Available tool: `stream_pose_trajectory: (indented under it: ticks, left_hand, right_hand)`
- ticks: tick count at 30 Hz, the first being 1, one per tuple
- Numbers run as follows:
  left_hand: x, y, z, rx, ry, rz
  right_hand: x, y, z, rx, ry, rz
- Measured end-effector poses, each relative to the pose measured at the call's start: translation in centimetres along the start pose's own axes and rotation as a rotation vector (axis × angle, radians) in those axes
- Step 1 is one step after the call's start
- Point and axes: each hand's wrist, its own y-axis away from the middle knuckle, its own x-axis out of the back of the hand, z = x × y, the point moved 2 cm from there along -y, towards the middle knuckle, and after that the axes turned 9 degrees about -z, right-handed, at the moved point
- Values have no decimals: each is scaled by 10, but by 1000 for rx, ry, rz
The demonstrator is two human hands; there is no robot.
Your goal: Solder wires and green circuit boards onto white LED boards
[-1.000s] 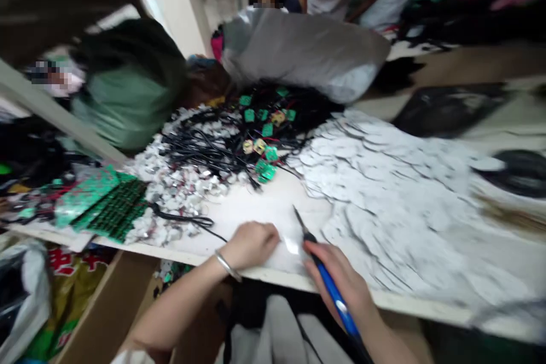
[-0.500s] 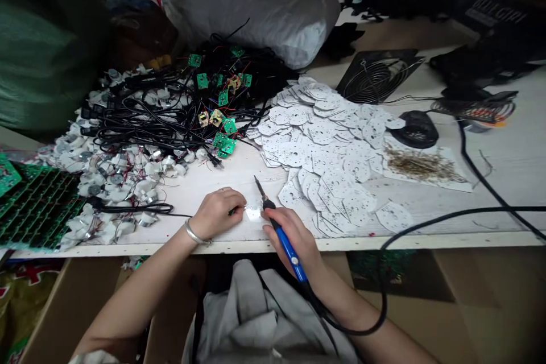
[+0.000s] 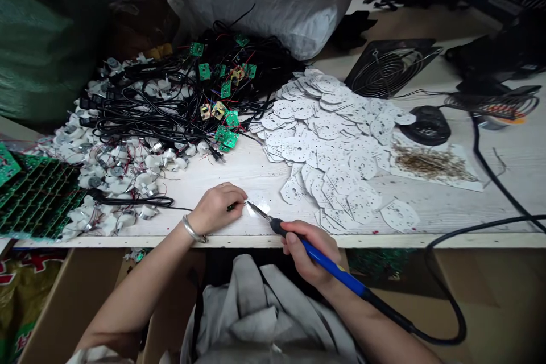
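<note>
My right hand [image 3: 311,247] is wrapped around the blue handle of a soldering iron [image 3: 326,264], whose metal tip points left toward my other hand. Pinched in my left hand [image 3: 219,207] is a small dark green piece that looks like a circuit board [image 3: 231,206], mostly hidden by the fingers. The iron's tip is right at those fingertips; whether it touches the piece I cannot tell. A thin black cable runs in from the left to behind my left wrist. Under the tip, a shiny pale patch [image 3: 261,206] lies on the white table [image 3: 213,179].
White printed discs [image 3: 324,142] are heaped right of centre. Black cables with green boards [image 3: 226,136] and small white motor parts [image 3: 115,182] pile up at left, beside a stack of green panels [image 3: 38,199]. A black fan [image 3: 386,68] and a soldering-iron stand [image 3: 495,105] are at back right.
The soldering iron has swung from pointing up and away to pointing left, its tip now at my left fingertips. My right hand has shifted right and turned. The view has moved slightly.
</note>
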Motion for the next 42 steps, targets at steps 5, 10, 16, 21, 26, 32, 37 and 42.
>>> stream_pose_trajectory:
  ticks: [5, 10, 16, 21, 26, 32, 37, 42]
  left_hand:
    - [0, 0, 0, 11, 1, -11]
    - [-2, 0, -1, 13, 4, -7]
    - [-3, 0, -1, 17, 11, -1]
    - [-3, 0, -1, 11, 2, 10]
    - [-3, 0, -1, 37, -4, -4]
    - [-4, -1, -1, 39, 10, -1]
    - [-4, 0, -1, 60, 17, -7]
    - [-5, 1, -2, 50, 14, 6]
  right_hand:
    - [-1, -5, 0, 3, -5, -44]
    - [0, -9, -2, -4, 35, -121]
    - [5, -13, -10, 107, -5, -98]
    - [8, -14, -14, 23, 32, -158]
    - [9, -15, -16, 50, 59, -177]
    - [5, -12, -11, 98, 38, -88]
    - [2, -4, 0, 103, 5, -33]
    - [2, 10, 6, -7, -136, 63]
